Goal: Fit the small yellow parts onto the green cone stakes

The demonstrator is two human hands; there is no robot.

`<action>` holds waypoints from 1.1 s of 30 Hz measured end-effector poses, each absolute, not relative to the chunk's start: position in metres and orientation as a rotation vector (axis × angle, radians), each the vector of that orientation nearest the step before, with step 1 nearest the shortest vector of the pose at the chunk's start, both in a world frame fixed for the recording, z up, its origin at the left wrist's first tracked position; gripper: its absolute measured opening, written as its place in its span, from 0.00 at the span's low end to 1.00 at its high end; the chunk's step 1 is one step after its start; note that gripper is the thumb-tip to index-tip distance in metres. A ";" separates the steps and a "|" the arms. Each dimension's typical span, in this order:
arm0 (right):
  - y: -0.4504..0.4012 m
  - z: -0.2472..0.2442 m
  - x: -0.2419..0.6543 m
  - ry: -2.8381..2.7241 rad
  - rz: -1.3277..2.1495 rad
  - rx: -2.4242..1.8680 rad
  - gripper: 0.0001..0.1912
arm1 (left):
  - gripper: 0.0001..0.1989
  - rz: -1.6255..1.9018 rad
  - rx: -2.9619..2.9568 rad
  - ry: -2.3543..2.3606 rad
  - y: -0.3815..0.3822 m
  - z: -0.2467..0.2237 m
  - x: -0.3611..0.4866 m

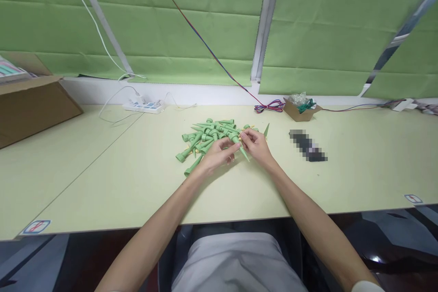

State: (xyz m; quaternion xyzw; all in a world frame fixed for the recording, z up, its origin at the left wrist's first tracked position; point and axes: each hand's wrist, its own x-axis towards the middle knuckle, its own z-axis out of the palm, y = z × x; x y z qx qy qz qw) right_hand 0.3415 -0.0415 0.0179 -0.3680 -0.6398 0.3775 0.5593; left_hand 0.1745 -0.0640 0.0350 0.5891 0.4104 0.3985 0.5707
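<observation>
My left hand (217, 155) has its thumb and fingers closed around a green plastic plant-watering spike (244, 153), whose pointed end slants down towards me. Against the side of this spike, my right hand (257, 147) pinches thumb and fingers together; whatever is between those fingertips is too small to make out. Beyond my hands lies a loose pile of similar green spikes (185, 153) with round, wider caps. Small yellow pieces (186, 147) show among them. One pointed green tip (266, 129) sticks up behind my right hand. My left hand partly hides the pile.
A blurred dark object (308, 146) lies to the right. Behind it stand a small cardboard box (298, 113) with plastic bags and a coil of red-blue wire (268, 106). A white power strip (145, 106) and a large cardboard box (37, 105) are at left.
</observation>
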 end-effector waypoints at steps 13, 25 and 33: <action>-0.041 0.018 0.342 -1.490 0.978 -0.906 0.25 | 0.12 1.281 2.024 1.240 -0.057 0.019 0.176; -0.041 0.016 0.337 -1.450 0.950 -0.879 0.24 | 0.12 1.093 1.679 1.274 -0.058 0.024 0.175; -0.043 0.019 0.337 -1.515 0.932 -0.861 0.23 | 0.20 0.867 0.983 0.900 -0.057 0.032 0.177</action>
